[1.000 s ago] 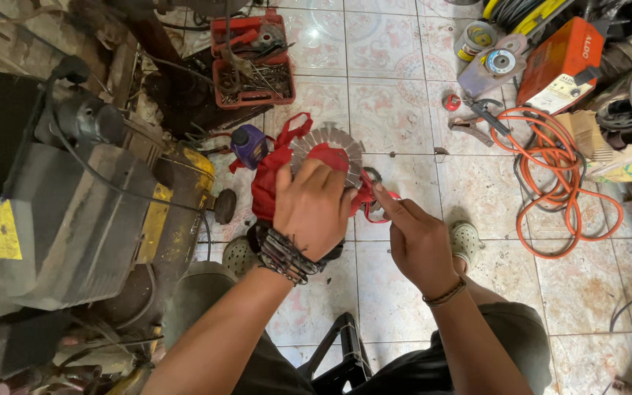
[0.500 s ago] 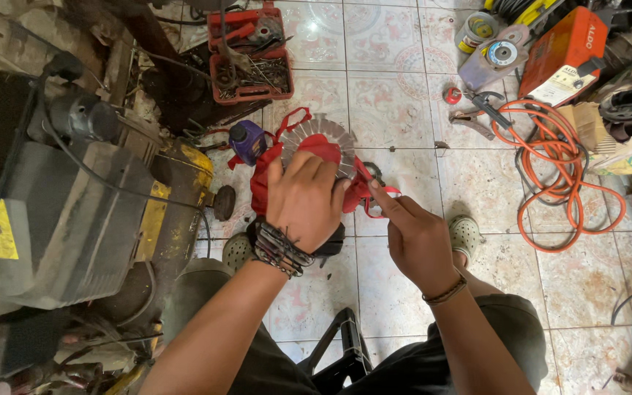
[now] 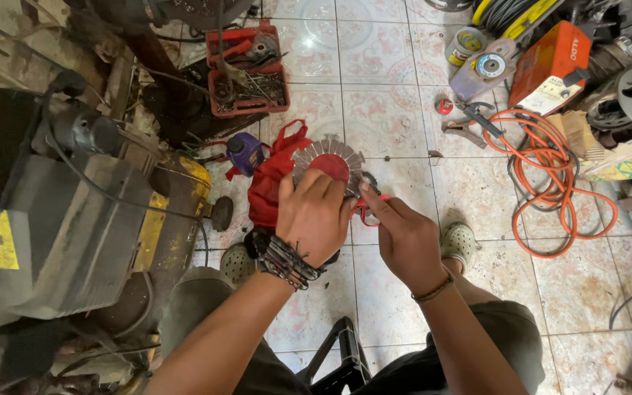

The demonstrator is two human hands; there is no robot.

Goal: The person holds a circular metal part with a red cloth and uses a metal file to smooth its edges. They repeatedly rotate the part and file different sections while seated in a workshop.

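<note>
My left hand (image 3: 316, 213) grips a round metal disc (image 3: 328, 161) with radial slotted teeth and a red centre, held above the tiled floor. My right hand (image 3: 401, 235) is closed on a red-handled tool (image 3: 366, 207) pressed against the disc's right edge. Behind the disc a red cloth bag (image 3: 268, 183) lies on the floor next to a small purple bottle (image 3: 245, 152). My knees and sandalled feet show below my hands.
A large grey and yellow machine (image 3: 74, 212) fills the left. A red tray of tools (image 3: 246, 73) sits at the top. An orange coiled hose (image 3: 557, 172), an orange box (image 3: 550, 66), pliers (image 3: 466, 121) and tape rolls lie to the right. A black stool (image 3: 338, 358) stands below.
The view has shifted slightly. My hands keep working at the disc's edge, and my right hand has moved a little closer in against it.
</note>
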